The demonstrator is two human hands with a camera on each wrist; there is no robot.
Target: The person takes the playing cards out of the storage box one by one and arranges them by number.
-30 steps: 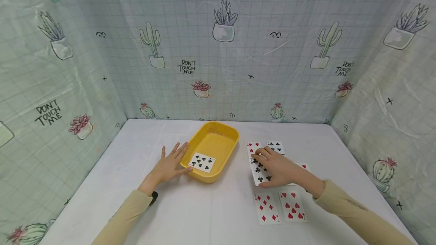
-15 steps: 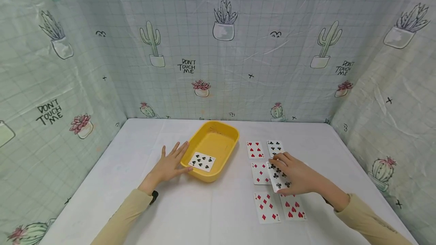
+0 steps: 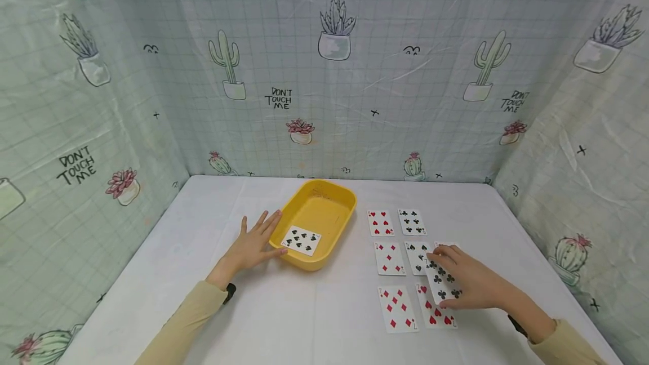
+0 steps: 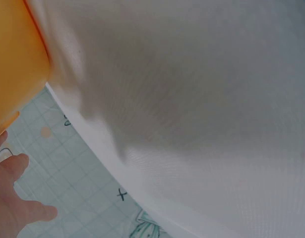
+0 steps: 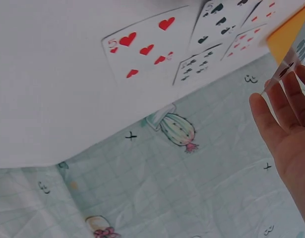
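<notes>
My right hand (image 3: 474, 280) holds a clubs playing card (image 3: 440, 281) by its edges, tilted above a hearts card (image 3: 431, 320) in the front row. The same clubs card (image 5: 303, 42) is seen edge-on at the fingertips in the right wrist view. My left hand (image 3: 250, 248) lies with spread fingers against the left rim of a yellow plastic tray (image 3: 327, 207). Inside the tray's near end is a spades card (image 3: 301, 240). A spades card (image 3: 414, 257) and a hearts card (image 5: 145, 49) lie in the middle row, both partly hidden in the head view.
Face-up on the white table (image 3: 334, 320) are a diamonds card (image 3: 398, 308) in front, another diamonds card (image 3: 389, 258) behind it, and a hearts card (image 3: 380, 223) and a clubs card (image 3: 412, 222) at the back. Patterned cloth walls (image 3: 334, 89) border the table.
My right hand has carried the clubs card right and toward me, uncovering the middle-row diamonds and spades cards. The left hand and tray have stayed in place.
</notes>
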